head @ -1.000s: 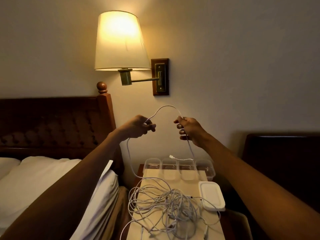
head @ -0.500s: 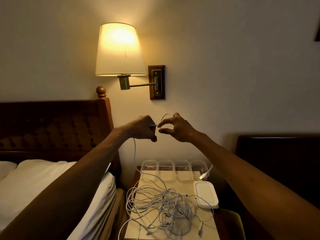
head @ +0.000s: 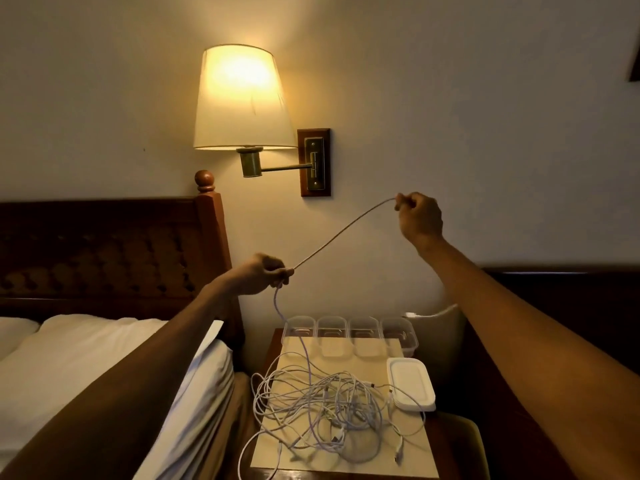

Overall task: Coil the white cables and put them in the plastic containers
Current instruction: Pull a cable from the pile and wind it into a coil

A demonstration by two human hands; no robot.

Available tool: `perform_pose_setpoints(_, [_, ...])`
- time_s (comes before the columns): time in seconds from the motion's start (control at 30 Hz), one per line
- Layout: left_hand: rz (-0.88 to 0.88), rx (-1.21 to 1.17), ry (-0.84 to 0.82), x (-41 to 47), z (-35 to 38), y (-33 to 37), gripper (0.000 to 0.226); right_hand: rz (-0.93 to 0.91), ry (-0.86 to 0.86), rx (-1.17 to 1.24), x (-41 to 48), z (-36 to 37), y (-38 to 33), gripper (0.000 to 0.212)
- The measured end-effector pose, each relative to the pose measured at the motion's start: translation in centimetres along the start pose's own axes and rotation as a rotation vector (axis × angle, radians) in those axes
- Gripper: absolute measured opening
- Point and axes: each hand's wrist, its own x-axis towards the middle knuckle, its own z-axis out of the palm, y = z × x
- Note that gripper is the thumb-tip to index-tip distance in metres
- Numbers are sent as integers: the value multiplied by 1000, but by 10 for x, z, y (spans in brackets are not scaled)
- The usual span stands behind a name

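Your left hand [head: 258, 276] is pinching the white cable [head: 341, 232] above the nightstand tangle [head: 322, 403]; your right hand [head: 417, 216] is gripping its stretched far end. Keep loops small and even so they're fitting the containers [head: 349, 330].

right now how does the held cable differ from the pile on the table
The held cable runs nearly straight through the air between left hand and right hand; the cable pile lies tangled on the nightstand. The held cable is one strand, the cable pile many. Both are thin.
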Motion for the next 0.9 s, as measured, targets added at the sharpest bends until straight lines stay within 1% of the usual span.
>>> perform_pose_setpoints(0.07, [-33,-82,-14,2,4,1,22,29,-19,-38,-3,-1,6,40])
perform_pose_setpoints(0.13, [-12,-278,19,7,2,16,20,31,-43,-50,-11,-1,6,39])
perform_pose_setpoints(0.2, [22,-407,152,13,-7,38,20,32,-155,-58,-17,1,3,35])
perform_pose_setpoints(0.27, [78,-389,283,19,-20,60,22,31,-237,-68,-21,-1,-1,33])
perform_pose_setpoints(0.3, [110,-374,306,24,-27,68,23,20,-258,-76,-22,-2,-5,36])
perform_pose_setpoints(0.33, [135,-364,310,27,-34,75,23,13,-279,-86,-23,-3,-9,42])
perform_pose_setpoints(0.4, [188,-325,339,33,-44,82,22,1,-328,-104,-23,-7,-20,63])
perform_pose_setpoints(0.43, [219,-298,383,35,-48,86,22,0,-357,-103,-24,-8,-26,75])
perform_pose_setpoints(0.5, [302,-211,522,40,-54,92,24,-12,-436,-50,-22,-12,-35,101])
perform_pose_setpoints(0.53, [339,-125,596,42,-57,95,25,-27,-479,-14,-22,-13,-39,112])
perform_pose_setpoints(0.57, [363,-9,648,44,-58,97,25,-56,-513,2,-23,-14,-44,117])
perform_pose_setpoints(0.6, [380,108,659,47,-59,98,24,-85,-529,9,-25,-13,-48,117])
perform_pose_setpoints(0.63, [388,203,632,50,-58,97,24,-104,-529,21,-27,-12,-52,113])
perform_pose_setpoints(0.7, [374,325,532,53,-50,94,22,-120,-509,68,-29,-9,-59,97])
perform_pose_setpoints(0.77, [369,367,485,53,-38,91,21,-137,-503,80,-31,-6,-61,86])
perform_pose_setpoints(0.83, [370,346,494,50,-29,89,20,-149,-476,71,-31,-2,-59,75])
perform_pose_setpoints(0.9, [393,335,483,47,-25,87,19,-128,-439,107,-32,0,-55,60])
